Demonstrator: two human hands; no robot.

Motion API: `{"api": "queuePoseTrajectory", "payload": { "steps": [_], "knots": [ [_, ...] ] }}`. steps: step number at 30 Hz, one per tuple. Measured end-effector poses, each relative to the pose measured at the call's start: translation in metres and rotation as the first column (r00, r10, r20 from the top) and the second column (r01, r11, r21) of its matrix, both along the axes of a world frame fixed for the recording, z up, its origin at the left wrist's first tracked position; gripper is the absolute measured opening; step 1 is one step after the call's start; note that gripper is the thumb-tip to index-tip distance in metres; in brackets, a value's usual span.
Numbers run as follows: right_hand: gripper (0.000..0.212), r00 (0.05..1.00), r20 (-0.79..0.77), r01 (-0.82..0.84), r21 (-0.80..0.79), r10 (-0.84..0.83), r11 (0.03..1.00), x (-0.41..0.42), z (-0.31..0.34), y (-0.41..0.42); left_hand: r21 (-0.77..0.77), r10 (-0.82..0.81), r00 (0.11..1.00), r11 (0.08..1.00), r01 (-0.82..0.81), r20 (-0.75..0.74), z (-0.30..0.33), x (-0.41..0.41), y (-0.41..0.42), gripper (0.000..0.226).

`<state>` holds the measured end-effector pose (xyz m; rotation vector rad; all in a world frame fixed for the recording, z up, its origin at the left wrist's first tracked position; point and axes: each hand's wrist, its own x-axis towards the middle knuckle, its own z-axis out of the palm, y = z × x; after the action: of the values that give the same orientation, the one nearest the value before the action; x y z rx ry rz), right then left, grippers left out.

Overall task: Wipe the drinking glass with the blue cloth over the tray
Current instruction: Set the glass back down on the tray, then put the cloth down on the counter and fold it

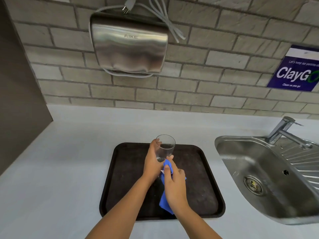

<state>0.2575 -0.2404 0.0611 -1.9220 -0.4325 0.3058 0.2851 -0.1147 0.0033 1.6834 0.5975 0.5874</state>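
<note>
Two bare forearms reach in from the bottom edge, both over the one dark tray [124, 178] on the pale desk [60, 161]. The right hand [174, 185] is clenched round the one blue cloth [165, 200], thumb pressing a fold of it against the lower side of the glass while the rest hangs down beneath the wrist. The left hand [152, 161] grips the single clear drinking glass [164, 149] from its left side, open mouth tilted up and away, held above the tray's far half. Off to the right, one steel sink [259, 169] with one tap [284, 131]. Up on the brick wall, one steel hand dryer [129, 47] with its plug dangling loose, and one blue sign [296, 73] at the right edge.
</note>
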Motion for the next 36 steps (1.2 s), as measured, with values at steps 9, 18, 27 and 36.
{"api": "queuePoseTrajectory", "payload": {
  "steps": [9,18,27,36],
  "knots": [
    [0.043,0.973,0.195,-0.138,0.063,0.123,0.989,-0.027,0.012,0.028,-0.07,0.024,0.998,0.997,-0.028,-0.057,0.022,-0.034,0.011,0.052],
    [0.038,0.947,0.003,-0.313,0.23,0.321,0.921,-0.071,0.023,0.087,-0.376,0.136,0.989,0.914,-0.15,-0.063,0.067,-0.168,0.034,0.063],
    [0.049,0.886,0.041,-0.462,0.177,0.462,0.869,-0.117,0.023,0.114,-0.181,0.111,0.986,0.975,-0.133,-0.123,0.083,-0.27,0.093,0.025],
    [0.036,0.801,0.167,-0.541,-0.212,0.576,0.814,-0.104,-0.004,0.161,-0.192,0.138,0.954,0.962,-0.193,-0.267,0.05,-0.276,0.154,0.009]
  ]
}}
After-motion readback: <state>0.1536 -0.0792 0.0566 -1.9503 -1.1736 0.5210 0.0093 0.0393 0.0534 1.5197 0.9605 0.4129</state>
